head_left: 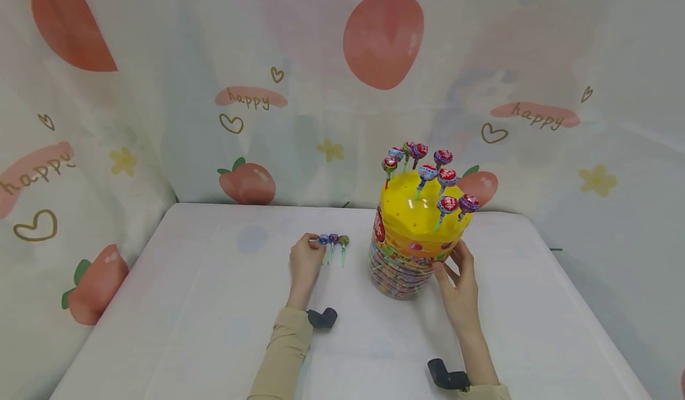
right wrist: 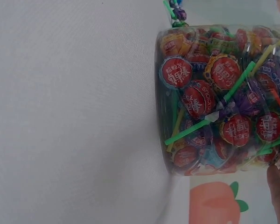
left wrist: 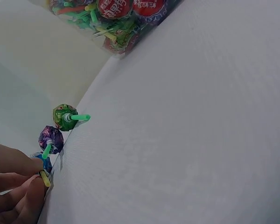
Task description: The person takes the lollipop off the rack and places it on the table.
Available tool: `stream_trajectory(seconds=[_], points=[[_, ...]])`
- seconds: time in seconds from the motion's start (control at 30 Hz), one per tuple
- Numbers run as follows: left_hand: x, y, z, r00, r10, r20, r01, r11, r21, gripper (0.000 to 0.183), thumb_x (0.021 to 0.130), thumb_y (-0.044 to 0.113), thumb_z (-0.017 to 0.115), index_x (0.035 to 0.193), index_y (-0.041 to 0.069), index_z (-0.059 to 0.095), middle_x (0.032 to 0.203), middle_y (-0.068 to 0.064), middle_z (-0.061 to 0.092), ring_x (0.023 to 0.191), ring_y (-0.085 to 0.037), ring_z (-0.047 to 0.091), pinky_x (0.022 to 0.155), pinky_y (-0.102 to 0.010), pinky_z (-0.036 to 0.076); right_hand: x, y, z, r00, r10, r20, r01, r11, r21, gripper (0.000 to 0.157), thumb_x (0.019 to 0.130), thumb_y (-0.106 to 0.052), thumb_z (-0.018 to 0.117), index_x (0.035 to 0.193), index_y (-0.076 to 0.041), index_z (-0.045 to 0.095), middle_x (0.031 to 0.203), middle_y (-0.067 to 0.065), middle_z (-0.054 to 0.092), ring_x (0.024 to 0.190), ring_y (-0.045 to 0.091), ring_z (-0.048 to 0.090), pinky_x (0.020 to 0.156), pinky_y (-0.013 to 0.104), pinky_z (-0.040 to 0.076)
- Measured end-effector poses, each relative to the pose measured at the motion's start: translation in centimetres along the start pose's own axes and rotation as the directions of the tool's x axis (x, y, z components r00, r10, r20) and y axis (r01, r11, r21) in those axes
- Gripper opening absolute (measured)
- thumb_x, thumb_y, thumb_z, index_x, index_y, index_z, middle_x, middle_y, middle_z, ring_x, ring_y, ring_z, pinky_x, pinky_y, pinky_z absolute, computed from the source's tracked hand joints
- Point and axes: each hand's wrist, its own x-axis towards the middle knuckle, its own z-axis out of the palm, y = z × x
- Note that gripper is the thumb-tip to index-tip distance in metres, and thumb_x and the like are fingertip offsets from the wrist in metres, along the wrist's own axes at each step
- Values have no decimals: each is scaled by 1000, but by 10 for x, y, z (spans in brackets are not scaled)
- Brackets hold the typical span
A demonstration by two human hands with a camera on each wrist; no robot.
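Observation:
My left hand [head_left: 307,263] pinches a blue-wrapped lollipop [head_left: 323,239] between thumb and fingers; its yellow stick [left wrist: 45,178] pokes out by the fingertips. To its right lie a purple lollipop [head_left: 334,239] and a green lollipop [head_left: 344,241], side by side on the white table. My right hand [head_left: 459,287] holds the right side of a big clear lollipop jar [head_left: 398,278], thumb at the front. The jar's yellow lid [head_left: 414,210] carries several lollipops standing upright on their sticks. Many wrapped lollipops [right wrist: 224,72] fill the jar behind its ribbed wall.
A white cloth [head_left: 187,305] covers the table. Behind and at both sides hangs a pale curtain [head_left: 316,43] printed with peaches, hearts and flowers. A black wrist mount [head_left: 323,318] sits on the left wrist, another black mount [head_left: 446,375] on the right.

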Motion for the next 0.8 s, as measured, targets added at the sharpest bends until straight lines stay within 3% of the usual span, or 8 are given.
stream_trajectory(seconds=[0.27, 0.53, 0.8], points=[[0, 0, -1, 1000, -21, -16, 21, 1000, 3, 25, 78, 9, 74, 103, 2, 70, 78, -8, 71, 72, -25, 67, 69, -40, 52, 0, 1, 0, 1000, 3, 1, -3, 1000, 4, 72, 95, -15, 58, 153, -25, 17, 154, 4, 32, 140, 22, 35, 109, 23, 38], [-1, 1, -6, 999, -42, -10, 42, 999, -7, 27, 79, 10, 72, 105, 4, 70, 81, -8, 71, 74, -24, 66, 70, -39, 51, 0, 1, 0, 1000, 4, 5, -4, 1000, 15, 72, 95, -14, 58, 153, -25, 17, 154, 4, 32, 140, 20, 34, 111, 45, 36], [-3, 11, -13, 999, -32, -22, 31, 999, -34, 30, 81, 15, 73, 109, 7, 70, 88, -7, 71, 78, -21, 69, 65, -31, 50, 0, 2, 0, 1000, 6, 4, -6, 1000, 18, 73, 95, -14, 58, 153, -24, 16, 154, 5, 32, 139, 20, 34, 111, 44, 36]])
